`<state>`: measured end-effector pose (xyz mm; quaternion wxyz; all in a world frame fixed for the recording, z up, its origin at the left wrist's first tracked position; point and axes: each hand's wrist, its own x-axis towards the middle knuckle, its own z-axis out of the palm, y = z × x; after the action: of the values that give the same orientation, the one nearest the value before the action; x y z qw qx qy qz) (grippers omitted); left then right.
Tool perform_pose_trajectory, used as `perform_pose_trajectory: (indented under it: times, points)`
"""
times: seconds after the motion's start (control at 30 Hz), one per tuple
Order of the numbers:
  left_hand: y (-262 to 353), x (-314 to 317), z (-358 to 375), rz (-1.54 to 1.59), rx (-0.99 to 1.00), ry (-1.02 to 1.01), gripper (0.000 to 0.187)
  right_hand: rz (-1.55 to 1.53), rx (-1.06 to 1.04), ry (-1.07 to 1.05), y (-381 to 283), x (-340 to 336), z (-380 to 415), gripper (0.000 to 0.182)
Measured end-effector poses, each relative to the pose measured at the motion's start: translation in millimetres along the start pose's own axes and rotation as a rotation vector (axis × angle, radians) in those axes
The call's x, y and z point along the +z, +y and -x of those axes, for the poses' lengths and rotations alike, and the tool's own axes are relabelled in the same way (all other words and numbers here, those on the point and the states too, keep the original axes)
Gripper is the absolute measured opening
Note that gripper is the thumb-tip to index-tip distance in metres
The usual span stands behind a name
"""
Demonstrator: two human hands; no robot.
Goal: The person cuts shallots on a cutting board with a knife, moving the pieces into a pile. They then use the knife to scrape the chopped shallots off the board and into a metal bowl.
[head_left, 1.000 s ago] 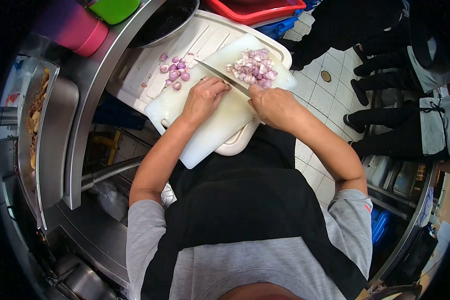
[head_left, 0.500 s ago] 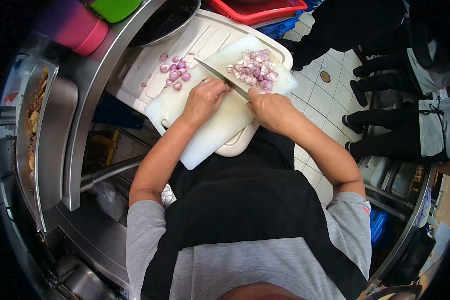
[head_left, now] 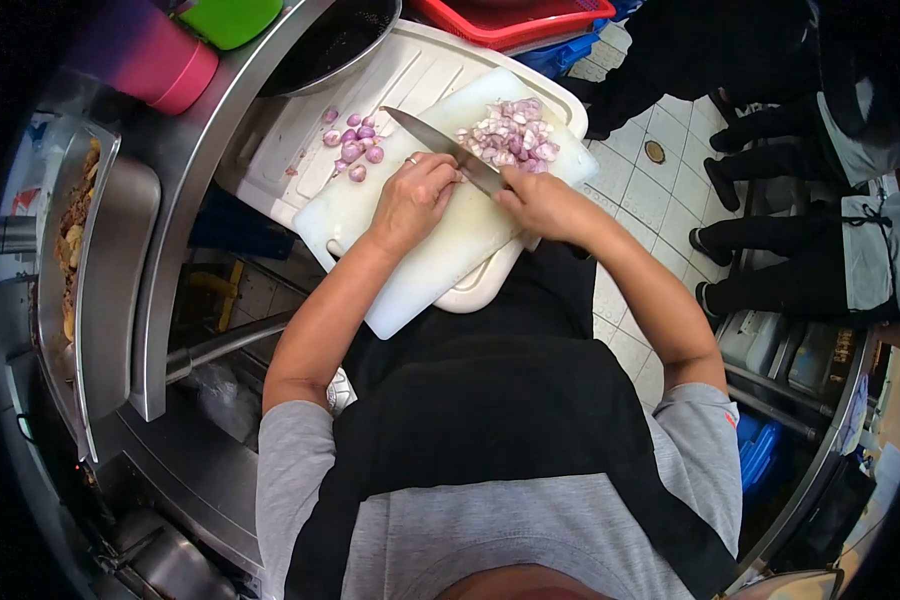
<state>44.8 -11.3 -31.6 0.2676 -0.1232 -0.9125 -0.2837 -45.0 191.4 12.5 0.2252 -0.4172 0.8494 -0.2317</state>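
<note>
My right hand [head_left: 545, 204] is wrapped round the handle of a knife [head_left: 432, 140], whose blade points to the upper left over a white cutting board [head_left: 400, 290]. Beside the blade, my left hand [head_left: 415, 198] has its fingers bent and pressed together at the board; a small pale piece shows at the fingertips, too small to make out. Cut shallots [head_left: 510, 135] lie in a pile on the board beyond the knife. Several whole peeled shallots [head_left: 352, 151] sit at the board's upper left edge, by the white ribbed surface [head_left: 270, 160] under the board.
A dark pan [head_left: 335, 45] and a red basket [head_left: 510, 25] stand beyond the board. On the left are a metal counter edge [head_left: 185, 180], a pink container [head_left: 187, 80] and a food tray [head_left: 95, 300]. People in dark trousers [head_left: 770, 285] stand at the right on the tiled floor.
The knife blade has turned and shows more of its flat side, with its tip slightly farther up and left. My right hand has shifted slightly; my left hand is almost unmoved.
</note>
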Motion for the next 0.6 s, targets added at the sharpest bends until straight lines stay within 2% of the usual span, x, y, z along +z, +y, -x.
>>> perform_pose_trajectory:
  times: [0.03, 0.1, 0.17, 0.33, 0.6]
  points:
    - [0.8, 0.1, -1.2, 0.017, -0.004, 0.016, 0.011, -0.061, 0.096, -0.066, -2.5, -8.7, 2.5, 0.031]
    - [1.4, 1.2, -1.6, 0.031, -0.014, 0.035, 0.011, -0.004, 0.069, -0.031, -3.5, -5.9, 7.7, 0.031]
    - [0.7, 2.2, -0.3, 0.036, -0.121, -0.045, 0.009, 0.048, 0.037, 0.001, -6.8, -0.5, 11.0, 0.032]
    - [4.3, 3.6, -1.2, 0.004, -0.095, -0.041, 0.007, 0.218, 0.06, 0.037, -19.0, 5.8, 15.6, 0.027]
    - [5.2, -1.5, 7.3, 0.001, -0.043, -0.047, 0.015, 0.262, 0.019, 0.079, -17.3, 10.5, 16.3, 0.024]
